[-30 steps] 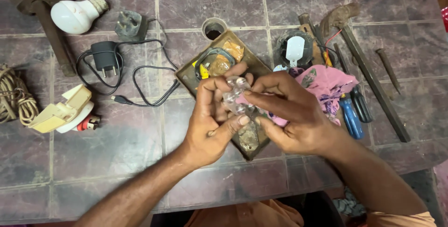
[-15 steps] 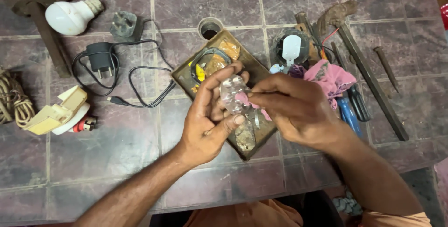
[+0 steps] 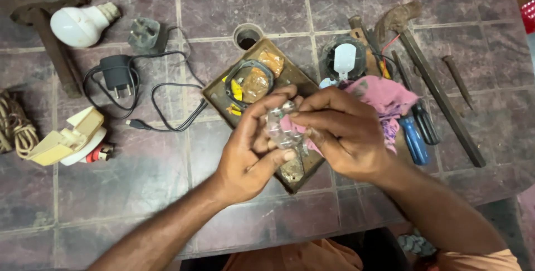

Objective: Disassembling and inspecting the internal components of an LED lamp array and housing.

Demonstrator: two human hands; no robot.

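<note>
Left hand [image 3: 251, 151] cups a small clear part [image 3: 280, 129] from below, fingers curled round it; right hand [image 3: 340, 131] pinches its top, both over the wooden tray [image 3: 217, 95] mid-surface. Tools [image 3: 434, 90] and a pink cloth [image 3: 384, 95] crowd the right side. A charger [image 3: 117, 73] and bulb [image 3: 78, 25] lie far left. Bare tiled surface [image 3: 139, 193] opens at near left, up to the near edge.

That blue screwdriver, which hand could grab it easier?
Probably the right hand: the blue screwdriver lies just beside it, while the left hand cradles the small clear part.
</note>
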